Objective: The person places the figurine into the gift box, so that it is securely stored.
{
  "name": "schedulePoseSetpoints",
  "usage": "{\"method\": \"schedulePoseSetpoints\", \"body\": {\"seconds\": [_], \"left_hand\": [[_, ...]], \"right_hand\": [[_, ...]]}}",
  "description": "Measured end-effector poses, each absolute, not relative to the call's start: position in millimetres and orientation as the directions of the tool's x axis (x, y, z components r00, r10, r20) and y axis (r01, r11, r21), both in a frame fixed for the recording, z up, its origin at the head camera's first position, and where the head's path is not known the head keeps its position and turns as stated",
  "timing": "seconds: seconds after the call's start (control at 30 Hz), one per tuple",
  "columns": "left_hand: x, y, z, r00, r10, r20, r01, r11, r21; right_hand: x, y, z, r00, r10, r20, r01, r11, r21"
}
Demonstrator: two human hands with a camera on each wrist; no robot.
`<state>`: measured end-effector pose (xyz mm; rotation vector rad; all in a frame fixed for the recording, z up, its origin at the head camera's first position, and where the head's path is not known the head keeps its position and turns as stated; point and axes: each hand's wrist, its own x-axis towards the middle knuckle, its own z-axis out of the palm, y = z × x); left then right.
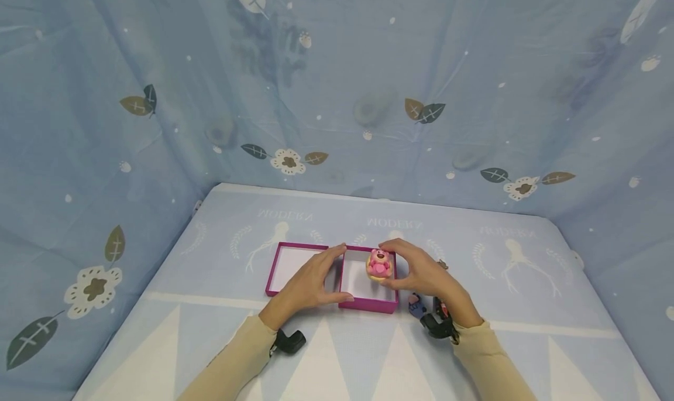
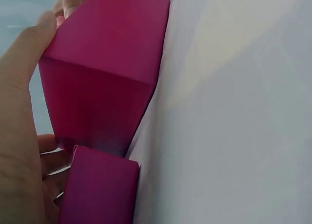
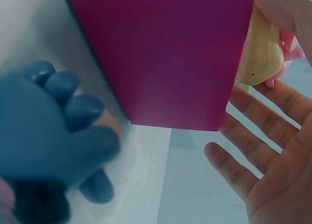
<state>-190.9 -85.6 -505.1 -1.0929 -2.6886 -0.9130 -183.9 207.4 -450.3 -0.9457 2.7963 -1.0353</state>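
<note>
My right hand pinches a pink bear figurine with a pale yellow base between thumb and fingers. The bear is over the right part of an open magenta box with a white inside; in the right wrist view its yellow base shows just past the box's wall. With thumb at the front corner and fingers toward the back, my left hand grips the box by its left side. Behind that hand lies a second magenta box part, shallow and white inside, partly hidden by the hand.
A blue figurine lies right of the box, close to the right wrist. Beside it a red and dark figure is partly covered by the wrist camera. Another small figure shows behind the right hand. Patterned cloth walls enclose the table.
</note>
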Motion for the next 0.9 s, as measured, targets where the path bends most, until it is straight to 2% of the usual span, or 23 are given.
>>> {"method": "schedulePoseSetpoints", "body": {"seconds": [0.9], "left_hand": [[-192.5,-86.4,-509.9,-0.724,0.602,0.336,0.682,0.550,0.482]], "right_hand": [[-191.3,187.7,-467.2,-0.793,-0.575,0.202,-0.577,0.601,-0.553]]}}
